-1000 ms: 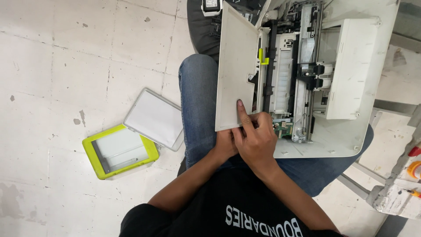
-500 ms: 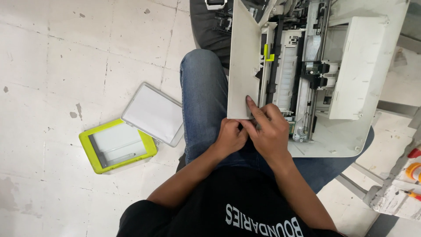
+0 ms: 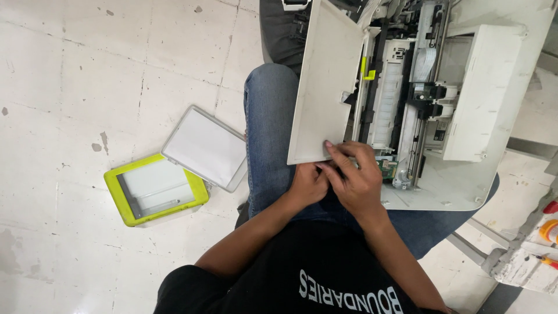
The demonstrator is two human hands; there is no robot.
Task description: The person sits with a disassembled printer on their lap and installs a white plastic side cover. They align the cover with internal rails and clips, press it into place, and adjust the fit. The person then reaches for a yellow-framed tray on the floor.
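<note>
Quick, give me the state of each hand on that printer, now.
Left hand: curled shut under the white panel; grip contents hidden.
Right hand: fingers pinching the white panel's lower corner.

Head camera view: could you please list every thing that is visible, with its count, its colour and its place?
Opened printer: one, white with dark inner parts, on the person's lap.
White panel: one, at the printer's left side, tilted up.
Yellow-green clip: one, inside the printer, near the panel's edge.
Scanner unit: one, yellow-green frame with a glass window, on the floor at left.
Scanner lid: one, white with grey rim, open, attached to the scanner unit.
Tiled floor: white, stained.
Orange and red items: bottom right, too cut off to identify.
Left hand: below the panel's lower corner.
Right hand: fingers on the panel's lower corner.
</note>
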